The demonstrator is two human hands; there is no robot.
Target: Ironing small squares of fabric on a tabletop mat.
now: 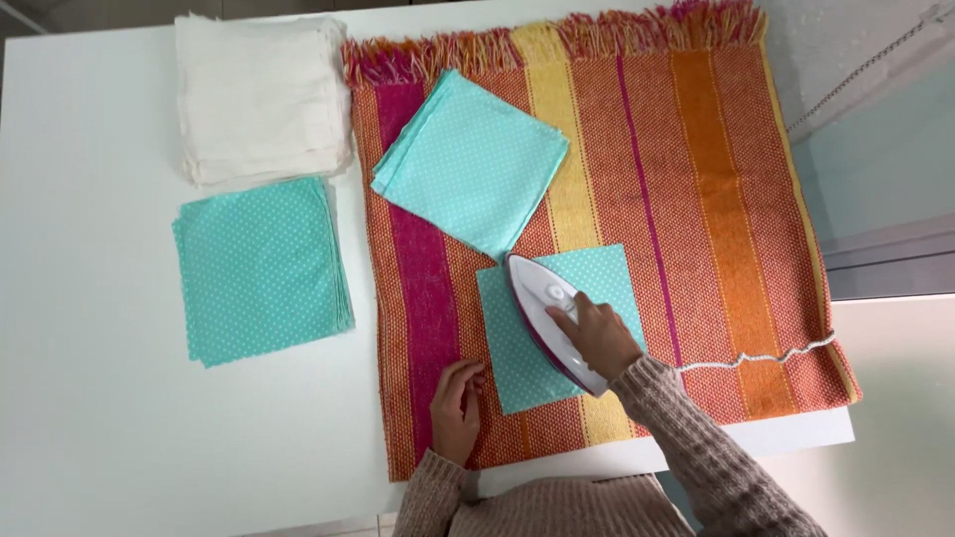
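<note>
The right hand [600, 336] has its fingers wrapped tight around the handle of a white iron [550, 320]; the iron sits on a blue dotted cloth square [607, 278]; the left hand [457, 408] holds nothing, its bent fingers pressing down just beside the square's left edge; both lie on a striped blanket [716, 199]; another dotted square [470, 162] lies higher up; left, on the white table [90, 418], sit a blue dotted pile [261, 267] and a white cloth pile [261, 94].

Teal white-dotted cloth square [587, 288] under a white-and-magenta iron [553, 320]; striped orange, yellow, magenta blanket [716, 199]; cream stack [261, 94] far left.
</note>
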